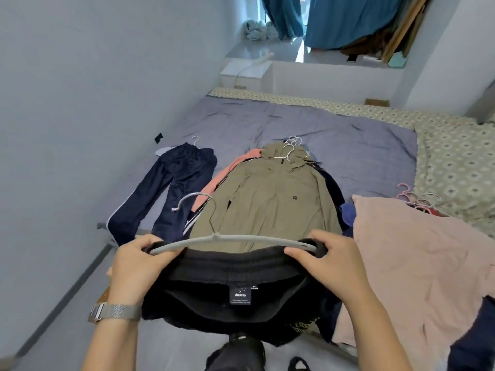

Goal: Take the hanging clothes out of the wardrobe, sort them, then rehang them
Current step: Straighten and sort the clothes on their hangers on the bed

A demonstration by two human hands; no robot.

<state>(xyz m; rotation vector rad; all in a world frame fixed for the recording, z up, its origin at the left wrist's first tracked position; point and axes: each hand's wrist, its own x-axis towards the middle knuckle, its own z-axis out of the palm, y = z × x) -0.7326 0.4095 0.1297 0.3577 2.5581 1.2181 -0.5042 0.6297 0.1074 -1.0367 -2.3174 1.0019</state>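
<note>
Soft daylight from curtained window (302, 28), wide-angle edge bending, slightly soft

Pale walls (80, 76) enclose a bed (361, 145) under a grey-blue sheet; grey floor (67, 303) alongside. Teal curtains (334, 20) hang above a white sill (267, 49).

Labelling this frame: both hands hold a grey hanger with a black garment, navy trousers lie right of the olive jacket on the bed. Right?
Not quite. In the head view the navy trousers lie left of the olive jacket. The rest holds: left hand and right hand grip the grey hanger with the black garment.
</note>
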